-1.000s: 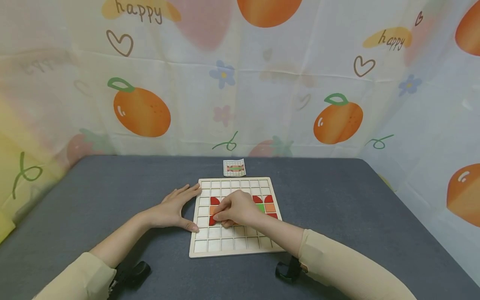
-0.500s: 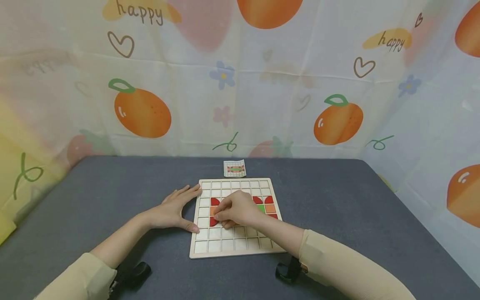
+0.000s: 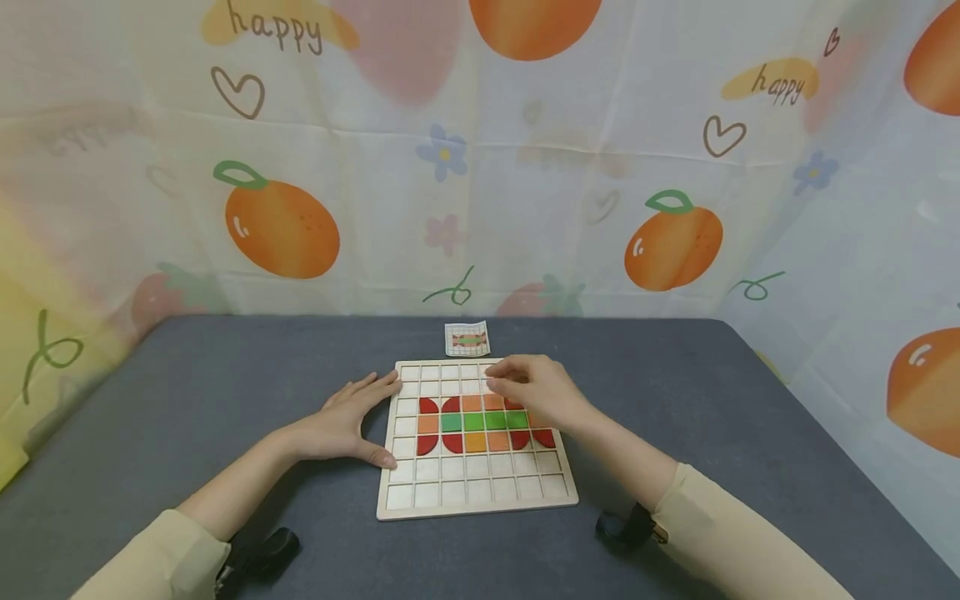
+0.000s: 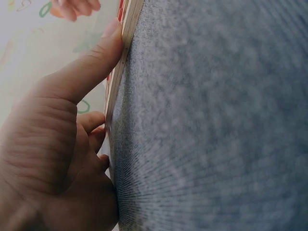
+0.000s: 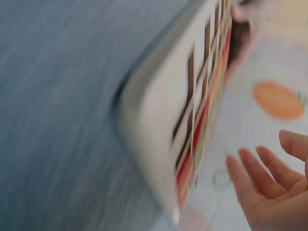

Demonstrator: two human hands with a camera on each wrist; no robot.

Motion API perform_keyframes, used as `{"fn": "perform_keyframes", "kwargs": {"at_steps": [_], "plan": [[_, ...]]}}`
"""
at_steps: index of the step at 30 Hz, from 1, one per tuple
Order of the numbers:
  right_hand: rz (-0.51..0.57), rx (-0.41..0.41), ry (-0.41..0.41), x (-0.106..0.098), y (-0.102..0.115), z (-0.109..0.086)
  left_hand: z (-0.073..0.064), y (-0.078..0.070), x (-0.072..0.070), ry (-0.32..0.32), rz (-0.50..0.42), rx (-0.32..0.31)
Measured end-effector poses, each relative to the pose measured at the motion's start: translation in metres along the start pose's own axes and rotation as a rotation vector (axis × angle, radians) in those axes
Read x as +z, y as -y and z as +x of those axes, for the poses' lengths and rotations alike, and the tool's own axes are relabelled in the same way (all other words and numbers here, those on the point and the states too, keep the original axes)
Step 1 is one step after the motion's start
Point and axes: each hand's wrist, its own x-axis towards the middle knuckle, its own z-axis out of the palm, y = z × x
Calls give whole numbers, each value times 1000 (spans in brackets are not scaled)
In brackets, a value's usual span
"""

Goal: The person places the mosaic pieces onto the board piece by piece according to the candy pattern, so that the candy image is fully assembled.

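A pale wooden grid board (image 3: 424,496) lies on the table, with red rounded pieces (image 3: 427,444), orange square pieces (image 3: 427,423) and green square pieces (image 3: 497,420) set in its middle rows. My left hand (image 3: 337,427) spreads along the board's left side; its thumb (image 4: 94,62) touches the edge in the left wrist view. Above the board's right part is my right hand (image 3: 543,392), fingers loosely bent, nothing between them. In the right wrist view its fingers (image 5: 264,173) are apart and bare. The right hand hides some pieces at the right end of the rows.
A small card (image 3: 467,339) with a printed grid pattern in red, orange and green lies just behind the board. Dark grey cloth covers the table (image 3: 300,533). A fruit-printed curtain (image 3: 525,208) stands at its back and sides.
My right hand has left the red piece at the left end of the rows and moved right and back, uncovering the middle pieces. The left hand stays at the board's edge.
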Motion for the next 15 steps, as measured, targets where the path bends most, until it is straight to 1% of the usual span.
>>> {"fn": "perform_keyframes", "kwargs": {"at_steps": [4, 7, 9, 11, 13, 15], "plan": [[-219, -12, -111, -28, -22, -6, 0, 1, 0, 3, -7, -2], [-373, -21, -166, -48, -43, -7, -2, 2, 0, 0, -9, -8], [-461, -15, -186, -60, -57, -8, -4, 3, -1, -3, -5, -5], [-533, 26, -196, -71, -69, -11, -5, 3, -2, -6, -1, 1], [-585, 74, -183, -81, -79, -15, -6, 3, -4, -14, 1, -4], [-621, 124, -160, -89, -87, -20, -7, 2, -7, -47, 11, -22]]}}
